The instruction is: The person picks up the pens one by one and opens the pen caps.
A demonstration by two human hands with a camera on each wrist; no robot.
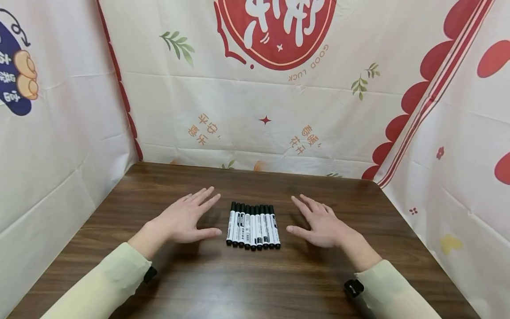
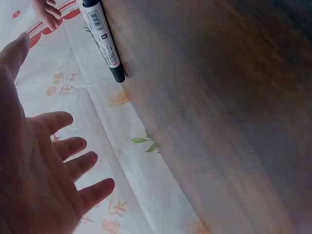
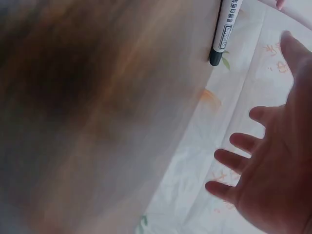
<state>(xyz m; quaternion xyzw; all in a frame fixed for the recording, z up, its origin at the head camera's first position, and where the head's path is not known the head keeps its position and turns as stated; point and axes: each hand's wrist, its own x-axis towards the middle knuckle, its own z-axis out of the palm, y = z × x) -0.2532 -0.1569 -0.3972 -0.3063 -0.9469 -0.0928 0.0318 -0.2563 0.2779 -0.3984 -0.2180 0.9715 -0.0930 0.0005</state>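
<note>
Several whiteboard markers (image 1: 253, 227), white with black caps and ends, lie side by side in a row on the brown table, caps pointing away from me. To their left my left hand (image 1: 185, 218) is held with fingers spread and thumb reaching toward the row. On the other side my right hand (image 1: 320, 223) mirrors it, fingers straight and holding nothing. In the left wrist view the palm of the left hand (image 2: 44, 161) faces an end marker (image 2: 103, 41). The right wrist view has the right palm (image 3: 273, 165) beside the marker (image 3: 225, 31) at the row's other end.
The wooden table (image 1: 255, 283) runs back to a white patterned cloth (image 1: 247, 97) hung behind it. More cloth hangs along the left (image 1: 79, 146) and right (image 1: 458, 177) sides. Dark wrist devices sit at both sleeve cuffs.
</note>
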